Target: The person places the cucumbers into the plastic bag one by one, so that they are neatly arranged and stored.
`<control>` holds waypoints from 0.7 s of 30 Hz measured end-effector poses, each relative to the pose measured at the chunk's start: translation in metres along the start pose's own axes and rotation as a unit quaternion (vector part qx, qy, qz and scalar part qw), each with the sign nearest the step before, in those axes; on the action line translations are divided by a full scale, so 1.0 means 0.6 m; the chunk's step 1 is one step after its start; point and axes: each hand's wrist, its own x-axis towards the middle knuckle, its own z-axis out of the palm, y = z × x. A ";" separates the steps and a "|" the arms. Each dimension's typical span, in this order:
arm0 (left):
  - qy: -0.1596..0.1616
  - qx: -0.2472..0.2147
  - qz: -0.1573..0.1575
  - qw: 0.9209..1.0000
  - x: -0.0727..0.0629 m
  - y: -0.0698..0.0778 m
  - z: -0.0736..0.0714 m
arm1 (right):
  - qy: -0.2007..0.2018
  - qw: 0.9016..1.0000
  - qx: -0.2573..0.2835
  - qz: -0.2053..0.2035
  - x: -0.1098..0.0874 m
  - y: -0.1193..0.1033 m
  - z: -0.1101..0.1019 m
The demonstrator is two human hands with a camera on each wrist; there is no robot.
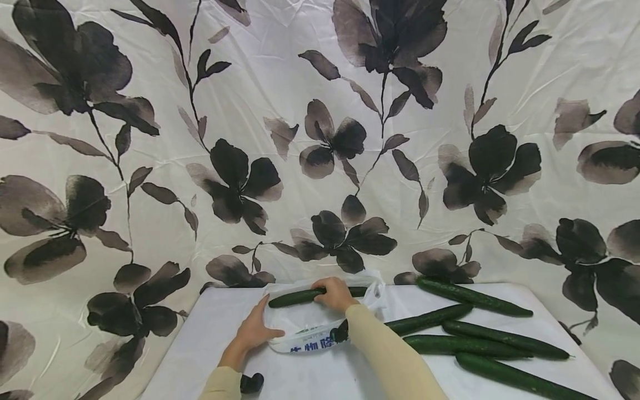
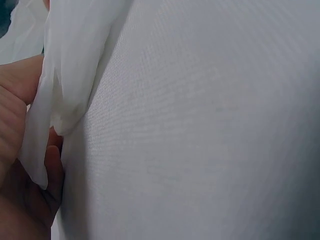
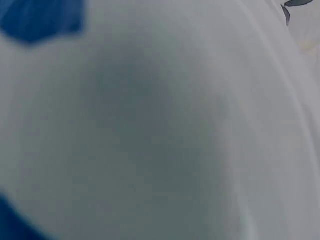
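A dark green cucumber lies lengthwise at a white plastic bag that has blue print along its near side. My right hand grips this cucumber around its middle from above. At the bag's left end is my left hand, thumb and fingers spread apart along its edge. The left wrist view shows bag plastic hanging between the thumb and the curled fingers. Blurred white plastic with blue print fills most of the right wrist view.
Several more cucumbers lie on the right side of the white table, some overlapping. Behind the table's far edge hangs a white cloth with dark flowers.
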 end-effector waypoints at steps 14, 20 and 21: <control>-0.012 -0.002 0.004 1.000 -0.011 0.007 -0.004 | 0.022 0.999 -0.009 0.034 -0.018 0.044 -0.018; -0.011 0.015 0.014 1.000 -0.013 0.007 -0.001 | 0.039 0.998 -0.030 0.046 -0.034 0.060 -0.036; -0.010 0.019 0.015 1.000 -0.014 0.006 0.001 | 0.041 0.997 -0.038 0.049 -0.038 0.064 -0.037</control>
